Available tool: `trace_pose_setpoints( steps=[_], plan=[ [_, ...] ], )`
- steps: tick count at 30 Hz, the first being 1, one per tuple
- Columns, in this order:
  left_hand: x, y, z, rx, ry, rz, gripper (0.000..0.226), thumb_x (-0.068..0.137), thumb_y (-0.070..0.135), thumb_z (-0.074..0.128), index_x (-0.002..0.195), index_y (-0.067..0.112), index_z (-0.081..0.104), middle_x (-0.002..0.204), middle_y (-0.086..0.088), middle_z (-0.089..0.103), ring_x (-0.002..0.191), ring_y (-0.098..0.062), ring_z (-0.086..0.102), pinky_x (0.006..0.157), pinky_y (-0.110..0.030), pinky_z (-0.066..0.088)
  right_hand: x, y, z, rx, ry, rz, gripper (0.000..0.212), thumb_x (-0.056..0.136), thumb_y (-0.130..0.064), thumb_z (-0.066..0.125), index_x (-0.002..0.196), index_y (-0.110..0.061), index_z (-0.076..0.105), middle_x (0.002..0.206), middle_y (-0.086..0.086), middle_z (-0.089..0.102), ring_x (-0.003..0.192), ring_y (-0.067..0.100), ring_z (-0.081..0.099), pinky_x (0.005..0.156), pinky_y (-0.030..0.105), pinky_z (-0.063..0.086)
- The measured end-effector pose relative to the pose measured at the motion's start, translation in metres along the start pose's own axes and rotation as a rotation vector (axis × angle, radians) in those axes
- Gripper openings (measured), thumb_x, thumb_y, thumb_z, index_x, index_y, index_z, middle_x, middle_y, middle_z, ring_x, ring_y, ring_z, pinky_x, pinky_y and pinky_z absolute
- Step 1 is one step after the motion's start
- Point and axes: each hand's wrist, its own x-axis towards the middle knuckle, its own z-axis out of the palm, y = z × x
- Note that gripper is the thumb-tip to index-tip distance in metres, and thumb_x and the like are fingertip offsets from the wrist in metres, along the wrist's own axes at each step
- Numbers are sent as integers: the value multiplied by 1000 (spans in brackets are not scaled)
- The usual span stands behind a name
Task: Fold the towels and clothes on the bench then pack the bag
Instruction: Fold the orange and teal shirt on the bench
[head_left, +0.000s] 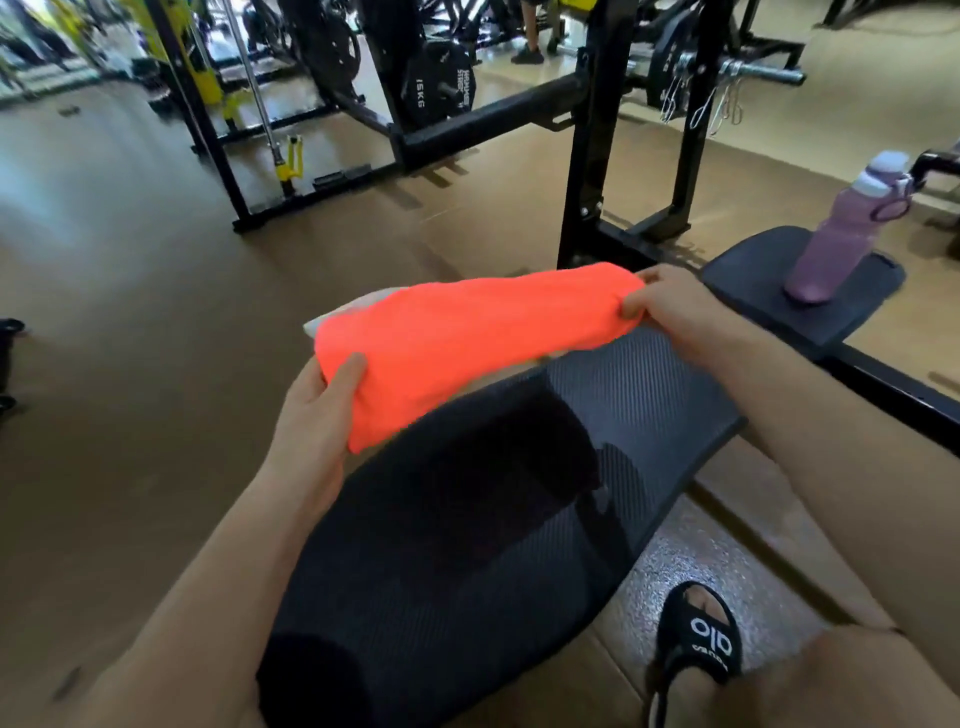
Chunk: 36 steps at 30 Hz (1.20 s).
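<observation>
Soft matt orange cloth towel (467, 338), ribbed matt black bench pad (649, 395), smooth matt pink plastic bottle (836, 244)

The left hand (317, 410) shows only its thumb on the orange cloth (467, 338), its fingers hidden beneath; a pale layer (358, 306) peeks out at the cloth's upper left edge, what it is unclear; the bench (649, 395) runs off the bottom edge; the sandal (698, 642) at lower right is partly hidden by a knee; the machines (171, 62) at upper left are blurred; a standing person's legs (530, 31) are cut off by the top edge.
</observation>
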Motion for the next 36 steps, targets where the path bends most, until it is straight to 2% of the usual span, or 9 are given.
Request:
trace_pose_setpoints(
  steps=[3,5,9,12,17,22,27,30,36],
  plan=[
    [-40,-61,-18,53,-52,-182,20,102,30,57,121,31,65,119,8,74,110,-13,70,97,-42,54,-39,64,13,-262,-14,113,48,71,3,69,115,-8,56,114,11,60,101,23,55,77,33,44],
    [-70,-108,-28,94,-61,-363,18,103,25,57,118,23,67,119,-5,74,107,-17,70,98,-44,53,-70,107,22,-374,-107,184,49,67,0,70,113,-7,55,114,15,63,91,22,57,70,32,45],
    [-119,-165,-41,144,-105,-644,18,101,23,58,105,6,63,112,-13,73,100,-29,71,90,-47,59,-100,157,26,-544,-205,223,68,51,-29,60,116,-17,46,108,8,60,97,25,59,81,37,50],
    [-125,-165,-42,127,-28,-660,29,100,31,62,110,4,56,110,-17,69,102,-35,71,86,-48,61,-102,162,25,-434,-150,222,77,54,-30,61,129,-21,43,112,6,60,100,26,60,91,44,52],
    [-113,-154,-36,109,-12,-651,35,97,40,65,118,14,53,117,-10,67,101,-26,71,88,-46,60,-95,154,46,-307,-53,150,73,80,-43,77,140,-14,47,123,-2,52,114,20,52,91,34,41],
    [-102,-155,-33,27,-3,-641,25,100,27,62,119,12,58,120,-9,68,107,-27,68,92,-50,58,-83,146,54,-360,-2,95,51,77,-25,77,124,-12,61,123,7,62,112,25,57,88,33,43],
    [-102,-157,-35,86,-74,-575,19,101,18,57,119,22,64,117,-2,73,106,-23,70,91,-46,58,-89,140,34,-397,-118,107,44,46,-27,65,88,-15,65,89,5,64,81,22,58,66,37,47],
    [-99,-160,-39,96,-105,-605,24,101,16,55,123,21,64,117,-2,74,107,-22,71,93,-47,58,-90,151,34,-550,-232,129,32,57,-25,70,85,-12,61,88,7,62,73,18,53,59,32,39],
    [-91,-160,-42,167,-133,-611,20,101,29,59,117,17,65,114,-3,75,102,-22,73,90,-46,59,-75,159,37,-627,-182,131,33,79,-31,76,92,-2,67,92,14,65,81,24,58,62,33,38]
  ],
)
